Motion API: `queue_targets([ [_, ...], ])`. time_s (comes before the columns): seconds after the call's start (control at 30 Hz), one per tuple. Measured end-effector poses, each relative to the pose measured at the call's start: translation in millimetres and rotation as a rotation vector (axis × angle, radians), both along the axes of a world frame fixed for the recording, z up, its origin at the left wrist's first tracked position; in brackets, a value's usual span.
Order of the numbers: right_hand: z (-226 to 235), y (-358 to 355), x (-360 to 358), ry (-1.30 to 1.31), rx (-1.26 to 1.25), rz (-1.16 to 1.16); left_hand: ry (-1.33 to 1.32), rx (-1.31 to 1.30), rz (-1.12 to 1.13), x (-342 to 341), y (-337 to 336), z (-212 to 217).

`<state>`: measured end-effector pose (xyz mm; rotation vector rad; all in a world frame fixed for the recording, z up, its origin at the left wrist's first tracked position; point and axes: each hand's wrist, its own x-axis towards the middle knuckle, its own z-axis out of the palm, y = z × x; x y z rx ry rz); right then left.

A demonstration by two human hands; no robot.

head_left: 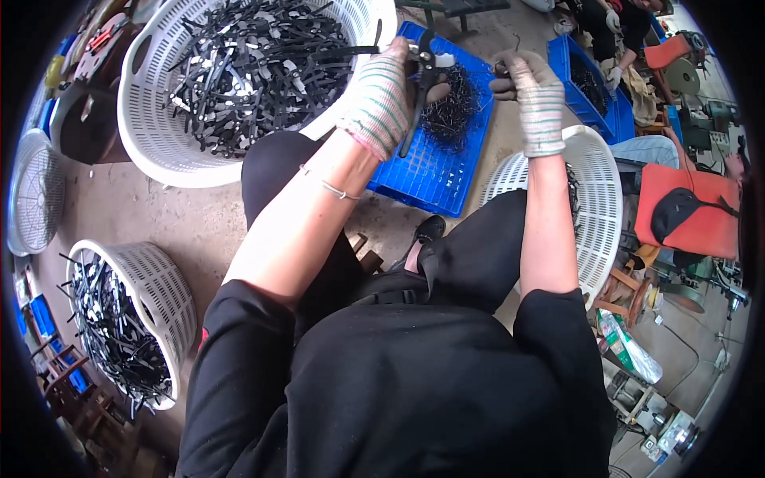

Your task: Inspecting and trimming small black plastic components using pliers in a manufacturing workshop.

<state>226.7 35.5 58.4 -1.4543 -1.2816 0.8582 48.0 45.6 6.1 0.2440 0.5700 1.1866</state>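
Note:
My left hand [378, 102], in a striped knit glove, is closed around a black lever-like part [421, 89] with a silver metal piece; its long black arms stick out to the left and downward. To its right, my gloved right hand [538, 95] is raised with the fingers pinched together. A thin dark bit shows above those fingertips, too small to name. Below and between the hands, a blue plastic crate [434, 191] carries a tangled heap of small black wiry pieces [451, 110].
A big white basket [142, 143] of similar black and silver parts [255, 72] stands at the far left. Other white baskets stand at the lower left [163, 279] and by my right knee [599, 187]. Another person [613, 28] sits beyond a second blue crate [575, 76]; a red chair [693, 227] is at right.

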Motion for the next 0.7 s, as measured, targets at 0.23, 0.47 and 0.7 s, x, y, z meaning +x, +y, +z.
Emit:
queue_targets([
  [0.23, 1, -49, -35, 0.008, 0.118, -0.008, -0.202, -0.054, -0.102, 3, -14, -2],
  [0.47, -6, -57, -42, -0.068, 0.132, -0.026, -0.363, -0.079, -0.157, 2, -16, -9],
  [0.7, -4, -55, -44, -0.164, 0.181, -0.123, -0.290, -0.016, -0.300, -8, -28, 16],
])
